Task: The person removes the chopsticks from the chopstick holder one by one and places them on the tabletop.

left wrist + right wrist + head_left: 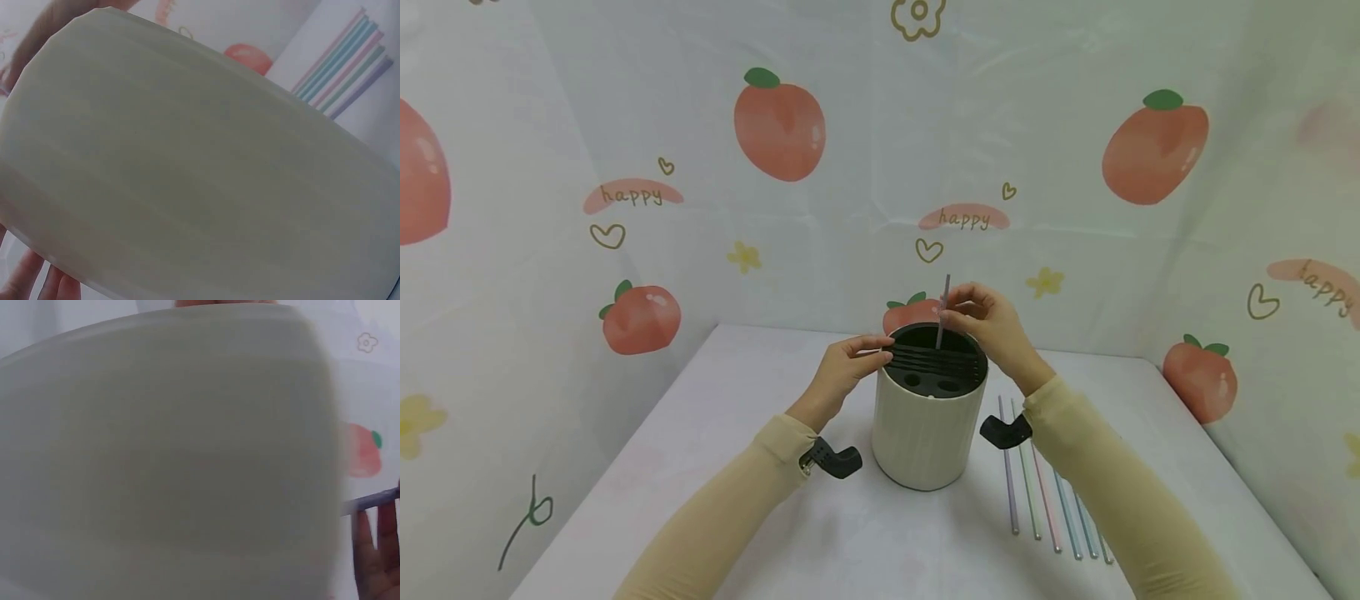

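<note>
A ribbed, off-white cylindrical holder [925,442] stands upright on the table, with a black slotted insert [934,362] in its top. Close to the rear of the insert, my right hand [991,325] pinches a thin purple-grey stick [947,293] between thumb and fingers. The stick is nearly upright, its lower end inside the opening. My left hand [842,371] touches the holder's left rim with fairly straight fingers. The holder's wall [200,162] fills most of the left wrist view, with the left fingers [24,275] at its lower left edge.
Several thin pastel sticks [1047,500] lie side by side on the white table [820,533], right of the holder and partly under my right forearm. A cloth backdrop [850,208] printed with fruit surrounds the table. Black straps [838,460] are worn on both wrists.
</note>
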`<state>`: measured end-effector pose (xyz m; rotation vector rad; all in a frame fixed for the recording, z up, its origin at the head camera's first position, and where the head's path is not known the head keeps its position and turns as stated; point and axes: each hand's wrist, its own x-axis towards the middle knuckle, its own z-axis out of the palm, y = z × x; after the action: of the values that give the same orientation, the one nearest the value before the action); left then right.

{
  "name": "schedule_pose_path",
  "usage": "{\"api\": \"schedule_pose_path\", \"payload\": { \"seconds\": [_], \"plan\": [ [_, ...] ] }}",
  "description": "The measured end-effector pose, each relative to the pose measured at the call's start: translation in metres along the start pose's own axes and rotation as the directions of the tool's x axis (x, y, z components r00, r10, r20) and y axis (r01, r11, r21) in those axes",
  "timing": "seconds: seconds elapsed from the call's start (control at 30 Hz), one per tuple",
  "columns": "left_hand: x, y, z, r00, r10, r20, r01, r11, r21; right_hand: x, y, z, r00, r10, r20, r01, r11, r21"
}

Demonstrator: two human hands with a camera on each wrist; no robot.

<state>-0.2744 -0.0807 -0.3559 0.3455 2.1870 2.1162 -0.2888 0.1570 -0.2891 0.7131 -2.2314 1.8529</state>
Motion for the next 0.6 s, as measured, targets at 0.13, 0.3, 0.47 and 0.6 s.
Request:
{"api": "schedule_pose_path", "payload": {
  "seconds": [0.13, 0.3, 0.47, 0.6],
  "plan": [
    [0.0, 0.0, -0.001, 1.0, 0.003, 0.001, -0.003, 1.0, -0.001, 0.011, -0.026, -0.014, 0.982, -0.115, -0.15, 0.155, 0.943, 0.293],
    [0.0, 0.0, -0.001, 1.0, 0.008, 0.007, -0.008, 1.0, -0.005, 0.023, -0.064, -0.05, 0.889, -0.13, -0.438, 0.381, 0.742, 0.552],
    [0.0, 0.0, -0.002, 1.0, 0.004, 0.006, -0.004, 1.0, -0.008, 0.017, -0.082, -0.102, 0.828, 0.036, -0.56, 0.422, 0.618, 0.663],
    [0.0, -0.001, -0.003, 1.0, 0.007, 0.002, -0.007, 1.0, 0.001, -0.001, -0.067, -0.142, 0.842, 0.168, -0.512, 0.3, 0.643, 0.704]
  ]
}}
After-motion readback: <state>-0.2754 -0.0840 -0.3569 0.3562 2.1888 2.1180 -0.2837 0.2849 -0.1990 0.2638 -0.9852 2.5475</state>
